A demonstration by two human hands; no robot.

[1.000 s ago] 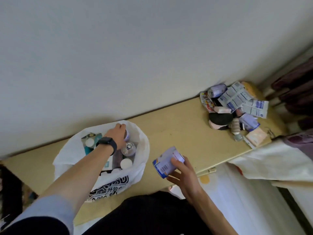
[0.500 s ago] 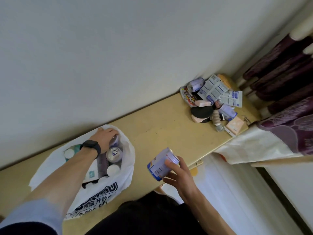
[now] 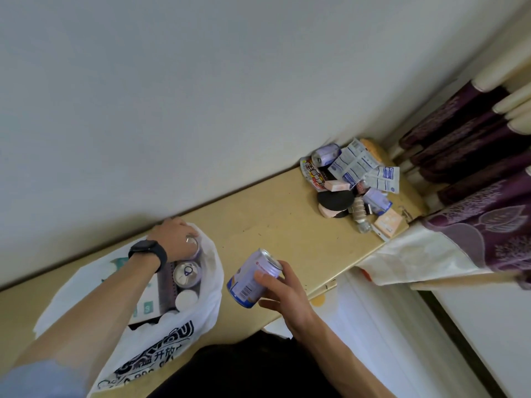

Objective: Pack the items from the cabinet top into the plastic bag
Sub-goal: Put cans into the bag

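Your left hand (image 3: 175,239), centre-left of frame, is curled down over the top of a purple can (image 3: 194,246) at the far rim of the white plastic bag (image 3: 184,320). Black watch (image 3: 148,251) on that wrist.

The bag sits open on the yellow cabinet top (image 3: 273,225) in the lower left, printed side toward you. Inside it: an upright silver-top can (image 3: 186,273) just below your left hand, a white round cap (image 3: 186,297) below that, and a dark carton beside them. The rest is too blurred to call.

Your right hand (image 3: 283,294), lower centre, holds a lavender can (image 3: 254,278). It's tilted, top end up-right, barcode facing you, thumb and fingers wrapped round its side. It's held just right of the bag's mouth, apart from the bag.

Unpacked items are heaped at the right end of the cabinet top, centre-right of frame:
- a lying can (image 3: 326,153) against the wall
- blue-and-white sachets (image 3: 356,165)
- a pink box (image 3: 336,185)
- a black round pad (image 3: 335,199)
- a peach box (image 3: 388,222) at the front edge

Purple curtain (image 3: 474,156) hangs at the right edge.
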